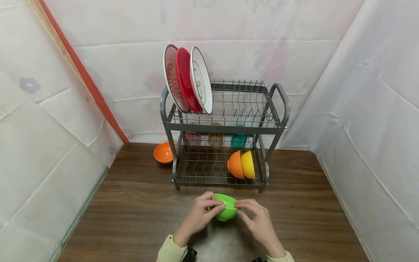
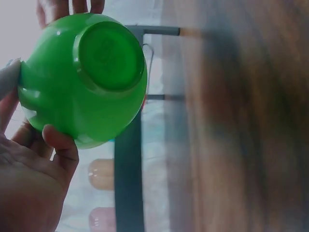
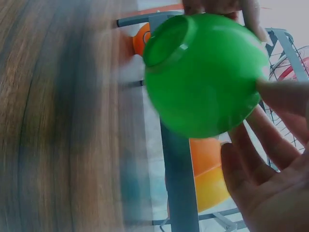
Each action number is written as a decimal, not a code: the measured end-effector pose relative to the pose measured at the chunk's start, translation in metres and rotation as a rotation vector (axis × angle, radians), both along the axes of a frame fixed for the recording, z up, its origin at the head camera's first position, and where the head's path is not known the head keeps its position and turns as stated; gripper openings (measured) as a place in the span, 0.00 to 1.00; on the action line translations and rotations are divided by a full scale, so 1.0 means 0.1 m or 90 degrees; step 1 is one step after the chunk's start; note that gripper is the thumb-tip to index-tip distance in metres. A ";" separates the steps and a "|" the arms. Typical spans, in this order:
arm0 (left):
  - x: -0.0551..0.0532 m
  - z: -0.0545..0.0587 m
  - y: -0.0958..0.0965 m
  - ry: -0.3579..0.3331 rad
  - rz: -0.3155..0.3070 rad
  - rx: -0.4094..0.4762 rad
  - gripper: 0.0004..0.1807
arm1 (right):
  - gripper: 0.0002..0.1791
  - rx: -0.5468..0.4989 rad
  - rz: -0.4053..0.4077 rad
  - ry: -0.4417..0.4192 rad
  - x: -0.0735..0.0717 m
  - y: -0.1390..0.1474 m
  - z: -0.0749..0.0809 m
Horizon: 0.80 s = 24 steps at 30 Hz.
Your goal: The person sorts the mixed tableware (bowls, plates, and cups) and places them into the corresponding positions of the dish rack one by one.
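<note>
Both hands hold a green bowl (image 1: pixel 226 214) by its rim, in front of the dish rack. On the left side the left hand (image 1: pixel 201 213) pinches it, thumb on the near side and fingers over the rim. Opposite, the right hand (image 1: pixel 258 220) pinches the other side between thumb and fingers. In the left wrist view the bowl's round foot (image 2: pixel 112 55) faces the camera, with wood tabletop beneath. The right wrist view shows the bowl (image 3: pixel 212 82) slightly blurred, the right thumb against its outer wall.
A two-tier dish rack (image 1: pixel 226 128) stands behind, with a patterned plate (image 1: pixel 170 69), red plate (image 1: pixel 183 69) and white plate (image 1: pixel 201 80) on top. Below are cups (image 1: pixel 239 141), an orange bowl (image 1: pixel 234 165) and a yellow bowl (image 1: pixel 248 165). Another orange bowl (image 1: pixel 163 153) sits left of the rack.
</note>
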<state>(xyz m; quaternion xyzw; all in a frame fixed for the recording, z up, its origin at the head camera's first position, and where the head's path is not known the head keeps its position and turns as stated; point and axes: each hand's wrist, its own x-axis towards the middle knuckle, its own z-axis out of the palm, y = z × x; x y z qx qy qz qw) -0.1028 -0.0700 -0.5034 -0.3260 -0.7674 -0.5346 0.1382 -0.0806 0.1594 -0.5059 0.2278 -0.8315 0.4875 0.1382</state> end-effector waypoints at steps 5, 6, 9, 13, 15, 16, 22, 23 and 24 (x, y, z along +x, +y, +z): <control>-0.13 0.16 -0.08 0.097 -0.016 -0.012 0.03 | 0.21 -0.002 -0.039 0.012 0.00 0.05 -0.03; -0.16 0.18 -0.10 0.106 -0.015 -0.020 0.03 | 0.21 0.001 -0.048 0.008 0.00 0.06 -0.04; -0.25 0.26 -0.15 0.128 -0.010 -0.049 0.02 | 0.21 0.013 -0.065 -0.004 0.01 0.10 -0.06; -0.38 0.38 -0.19 0.155 -0.005 -0.099 0.02 | 0.19 0.052 -0.090 -0.008 0.02 0.17 -0.11; -0.44 0.45 -0.20 0.165 -0.001 -0.129 0.03 | 0.18 0.075 -0.104 -0.011 0.01 0.20 -0.13; -0.47 0.48 -0.21 0.168 0.000 -0.144 0.03 | 0.17 0.086 -0.111 -0.015 0.01 0.22 -0.13; -0.69 0.66 -0.20 0.190 0.000 -0.244 0.04 | 0.14 0.119 -0.141 -0.044 0.01 0.35 -0.13; -0.74 0.69 -0.19 0.196 -0.001 -0.258 0.04 | 0.14 0.122 -0.146 -0.047 0.01 0.37 -0.13; -0.78 0.71 -0.18 0.203 -0.005 -0.271 0.03 | 0.13 0.124 -0.150 -0.053 0.00 0.39 -0.12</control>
